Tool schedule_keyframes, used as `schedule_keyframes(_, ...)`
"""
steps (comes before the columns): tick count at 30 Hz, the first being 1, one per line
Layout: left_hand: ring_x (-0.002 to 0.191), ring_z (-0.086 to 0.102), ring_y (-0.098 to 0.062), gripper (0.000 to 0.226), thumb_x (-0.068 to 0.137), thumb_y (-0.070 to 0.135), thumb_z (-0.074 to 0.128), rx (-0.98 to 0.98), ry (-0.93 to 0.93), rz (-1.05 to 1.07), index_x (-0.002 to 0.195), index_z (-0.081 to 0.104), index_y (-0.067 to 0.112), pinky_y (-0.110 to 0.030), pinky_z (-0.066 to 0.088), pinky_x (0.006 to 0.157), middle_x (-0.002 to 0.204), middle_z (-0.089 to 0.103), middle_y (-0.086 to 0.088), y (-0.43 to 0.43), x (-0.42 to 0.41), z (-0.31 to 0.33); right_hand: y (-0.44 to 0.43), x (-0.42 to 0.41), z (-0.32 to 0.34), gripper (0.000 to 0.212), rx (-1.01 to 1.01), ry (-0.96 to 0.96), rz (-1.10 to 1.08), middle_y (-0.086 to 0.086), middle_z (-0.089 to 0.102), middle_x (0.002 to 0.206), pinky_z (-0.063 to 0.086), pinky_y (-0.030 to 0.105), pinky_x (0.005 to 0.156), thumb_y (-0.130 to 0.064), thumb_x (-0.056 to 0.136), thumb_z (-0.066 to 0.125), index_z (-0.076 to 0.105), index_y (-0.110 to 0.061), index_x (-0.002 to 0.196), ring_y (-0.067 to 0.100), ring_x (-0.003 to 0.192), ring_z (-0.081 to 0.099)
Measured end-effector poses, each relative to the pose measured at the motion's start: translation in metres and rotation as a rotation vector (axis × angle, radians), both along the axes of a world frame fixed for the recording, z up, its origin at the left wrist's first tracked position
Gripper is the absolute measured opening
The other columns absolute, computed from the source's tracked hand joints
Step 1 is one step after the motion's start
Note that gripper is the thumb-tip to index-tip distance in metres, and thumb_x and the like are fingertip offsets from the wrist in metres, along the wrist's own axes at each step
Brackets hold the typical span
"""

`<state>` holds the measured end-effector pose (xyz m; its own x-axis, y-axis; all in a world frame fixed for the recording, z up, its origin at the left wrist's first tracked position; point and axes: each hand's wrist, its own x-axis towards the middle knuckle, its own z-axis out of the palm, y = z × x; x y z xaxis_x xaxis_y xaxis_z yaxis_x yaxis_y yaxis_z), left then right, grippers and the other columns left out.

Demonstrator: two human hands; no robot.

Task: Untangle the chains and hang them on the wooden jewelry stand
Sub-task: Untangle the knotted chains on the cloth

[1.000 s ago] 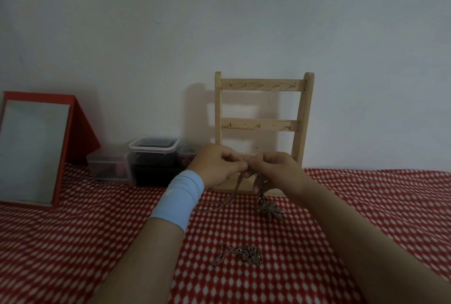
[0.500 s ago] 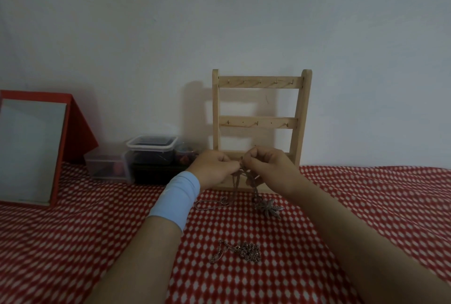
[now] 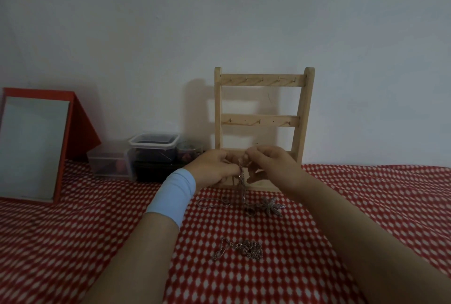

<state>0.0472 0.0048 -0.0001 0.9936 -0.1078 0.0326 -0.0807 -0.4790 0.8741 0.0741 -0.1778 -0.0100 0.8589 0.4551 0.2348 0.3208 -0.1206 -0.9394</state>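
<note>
L→R: red-framed mirror (image 3: 33,147) leans at far left on the checked cloth (image 3: 73,242), then clear plastic boxes (image 3: 136,159) against the wall. None of that matters for the task.

Left hand (image 3: 214,169), blue wristband (image 3: 172,195) on the wrist, fingers pinched narrow on the upper part of a chain (image 3: 241,181). Right hand (image 3: 271,164) just beside it, fingertips also pinched on the same chain, a bit higher. Both hands touching or nearly so, working at a spot between them, prob a knot, too small to confirm.

Chain hangs down from the pinch to the cloth; a loop trails off left, and a leaf-shaped pendant (image 3: 271,206) lies on the cloth to the right. Can't tell if that's one chain or two twisted together.

Second clump of chain (image 3: 241,250) sits on the cloth nearer the camera, well apart from the hands, bunched up, untouched.

Wooden jewelry stand (image 3: 263,123) upright behind the hands, by the wall. Hooks on top and mid bars all bare afaict; lower bar hidden by hands.

Status, my read: early. Nothing hung yet. Left: finish untangling held chain, hang it, then do the near clump.
</note>
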Motion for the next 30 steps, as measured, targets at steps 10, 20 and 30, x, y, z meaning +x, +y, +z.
schedule_keyframes(10, 0.082, 0.056, -0.006, 0.014, 0.088, 0.016, 0.066, 0.439, -0.054, -0.085, 0.101, 0.067, 0.016, -0.020, 0.047, 0.081, 0.086, 0.060, 0.011, 0.004, -0.007, 0.011, -0.019, 0.006, 0.006, 0.027, 0.202, 0.134, 0.236, 0.003, 0.045, 0.071, 0.041, 0.032, 0.073, -0.020, 0.087, 0.060, 0.055, -0.015, 0.061, 0.016, 0.069, 0.046)
schedule_keyframes(20, 0.086, 0.061, -0.010, 0.014, 0.085, 0.020, 0.069, 0.456, -0.037, -0.056, 0.099, 0.067, 0.023, -0.021, 0.050, 0.082, 0.094, 0.064, 0.004, 0.016, -0.001, 0.006, -0.027, 0.011, 0.009, 0.039, 0.333, 0.447, 0.492, -0.007, 0.036, 0.051, 0.042, 0.027, 0.050, -0.023, 0.095, 0.053, 0.065, -0.007, 0.129, 0.009, 0.037, 0.035)
schedule_keyframes(30, 0.090, 0.060, -0.004, 0.021, 0.091, 0.014, 0.059, 0.397, 0.004, -0.036, 0.106, 0.070, 0.025, -0.007, 0.041, 0.075, 0.105, 0.065, 0.009, 0.021, -0.001, -0.001, -0.016, 0.008, 0.013, 0.028, 0.478, 0.194, 0.149, 0.011, 0.065, 0.084, 0.040, 0.034, 0.065, 0.005, 0.073, 0.032, 0.045, -0.012, 0.055, 0.021, 0.070, 0.053)
